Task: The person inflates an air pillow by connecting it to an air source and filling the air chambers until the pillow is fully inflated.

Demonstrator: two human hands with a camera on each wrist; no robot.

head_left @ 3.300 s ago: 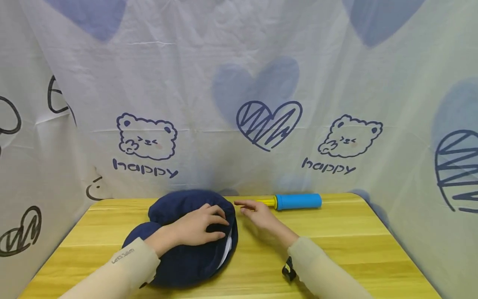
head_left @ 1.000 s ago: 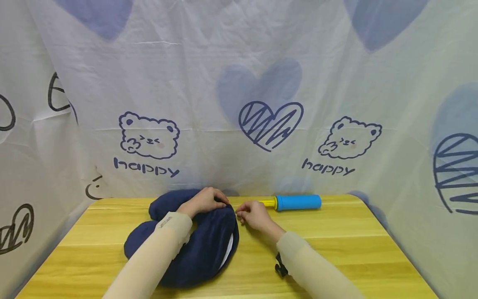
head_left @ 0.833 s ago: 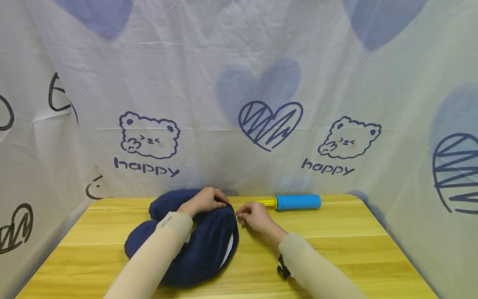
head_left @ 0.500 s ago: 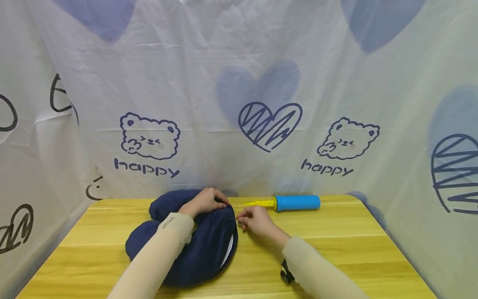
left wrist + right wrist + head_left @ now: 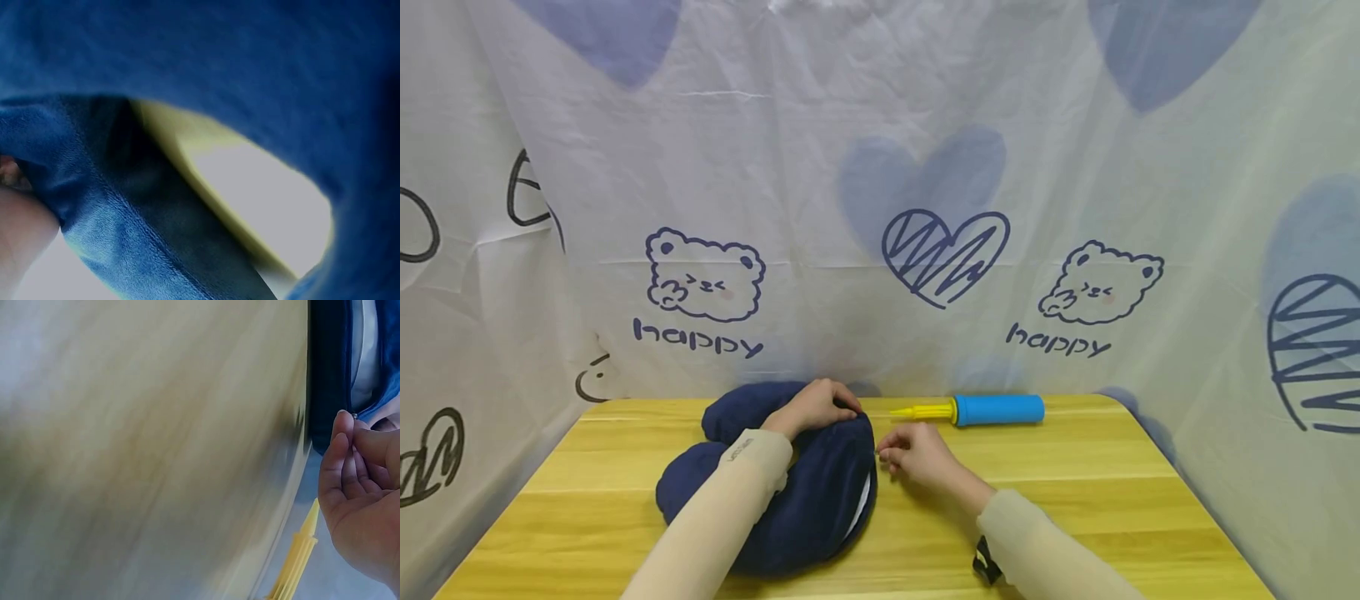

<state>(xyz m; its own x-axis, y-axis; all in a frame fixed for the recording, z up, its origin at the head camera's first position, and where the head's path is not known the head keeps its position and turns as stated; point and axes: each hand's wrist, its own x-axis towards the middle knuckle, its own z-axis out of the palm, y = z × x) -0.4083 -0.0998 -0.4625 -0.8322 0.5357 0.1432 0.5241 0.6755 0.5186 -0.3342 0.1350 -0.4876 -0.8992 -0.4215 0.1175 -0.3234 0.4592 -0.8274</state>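
Note:
A navy plush U-shaped neck pillow lies on the left half of the table. Along its right edge a zipper gap shows a white lining. My left hand grips the fabric at the far right end of the pillow; in the left wrist view blue plush fills most of the picture, with only a bit of the hand at the left edge. Beside the pillow's right edge, my right hand pinches the small zipper pull between thumb and forefinger, at the end of the white gap in the right wrist view.
A hand pump with a blue barrel and a yellow nozzle lies at the table's back edge, just beyond my right hand. White printed cloth hangs behind the wooden table and at both sides.
My left hand has gone from lying on the pillow to gripping its far end. My right hand, earlier open, now pinches the zipper pull and has slid slightly nearer along the edge.

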